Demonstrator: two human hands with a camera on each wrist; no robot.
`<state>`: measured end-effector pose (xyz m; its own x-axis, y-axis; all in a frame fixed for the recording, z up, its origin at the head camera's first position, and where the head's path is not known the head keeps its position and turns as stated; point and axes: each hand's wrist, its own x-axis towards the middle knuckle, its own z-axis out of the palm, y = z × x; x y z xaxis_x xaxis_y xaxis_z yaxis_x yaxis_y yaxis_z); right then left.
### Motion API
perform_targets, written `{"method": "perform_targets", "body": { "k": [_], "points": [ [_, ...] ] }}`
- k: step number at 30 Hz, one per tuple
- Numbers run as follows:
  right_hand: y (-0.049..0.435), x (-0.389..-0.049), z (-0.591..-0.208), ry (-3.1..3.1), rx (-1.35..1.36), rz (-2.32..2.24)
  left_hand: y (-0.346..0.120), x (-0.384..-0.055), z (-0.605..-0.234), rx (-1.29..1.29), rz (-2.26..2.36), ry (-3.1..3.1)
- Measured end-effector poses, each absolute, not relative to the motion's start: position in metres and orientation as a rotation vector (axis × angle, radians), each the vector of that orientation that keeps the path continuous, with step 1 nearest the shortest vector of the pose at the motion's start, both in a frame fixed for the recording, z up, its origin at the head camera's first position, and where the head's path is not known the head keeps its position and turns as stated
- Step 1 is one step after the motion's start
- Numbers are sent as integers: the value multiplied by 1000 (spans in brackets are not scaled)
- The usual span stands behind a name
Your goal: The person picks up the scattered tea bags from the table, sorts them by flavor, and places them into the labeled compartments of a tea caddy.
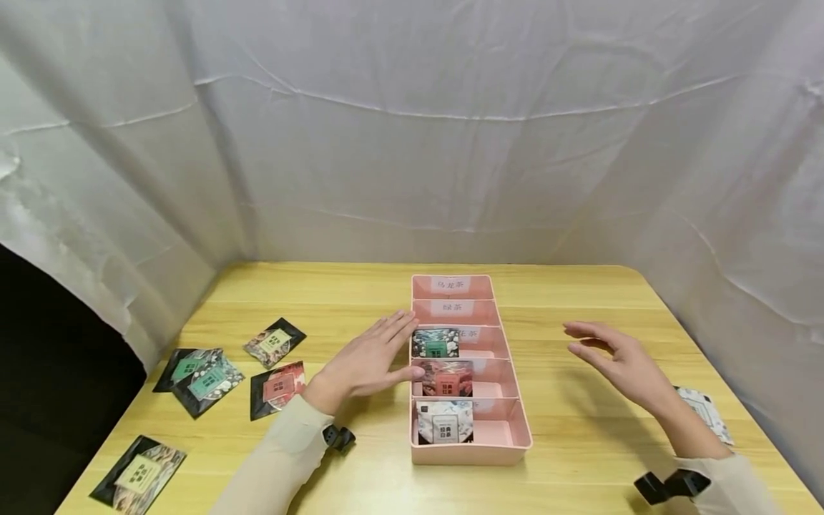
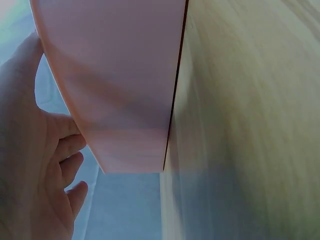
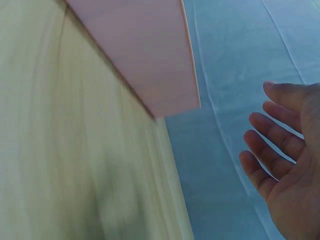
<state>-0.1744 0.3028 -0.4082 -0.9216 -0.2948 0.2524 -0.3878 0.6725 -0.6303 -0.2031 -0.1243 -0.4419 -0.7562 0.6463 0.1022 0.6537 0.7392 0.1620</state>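
A long pink box [image 1: 468, 455], split into several labelled compartments, stands on the table. My left hand [image 1: 363, 363] rests at its left rim, fingers fairly straight. In the left wrist view its thumb and some fingertips meet the upper edge of the box wall [image 2: 115, 85]. To the right of the box, my right hand [image 1: 621, 368] hovers above the table with relaxed fingers and nothing in them. Inside the box lie a white tea packet [image 1: 445, 423] in the nearest compartment, a red tea packet [image 1: 447, 379] behind it, and a green-labelled tea packet [image 1: 435, 343] in the middle one.
Loose on the left are two overlapping green-labelled packets [image 1: 209, 384], a red-labelled packet [image 1: 278, 390] and two yellow-labelled packets, one farther back [image 1: 275, 341] and one near the front edge [image 1: 138, 474]. A white packet [image 1: 707, 415] lies partly behind my right forearm. Pale curtains [image 1: 450, 164] enclose the table.
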Motion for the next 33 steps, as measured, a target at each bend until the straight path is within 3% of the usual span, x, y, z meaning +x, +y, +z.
{"method": "perform_targets", "body": {
  "k": [33],
  "points": [
    [437, -113, -447, -2786, 60, 871, -123, -202, -445, -1079, -221, -2855]
  ]
}}
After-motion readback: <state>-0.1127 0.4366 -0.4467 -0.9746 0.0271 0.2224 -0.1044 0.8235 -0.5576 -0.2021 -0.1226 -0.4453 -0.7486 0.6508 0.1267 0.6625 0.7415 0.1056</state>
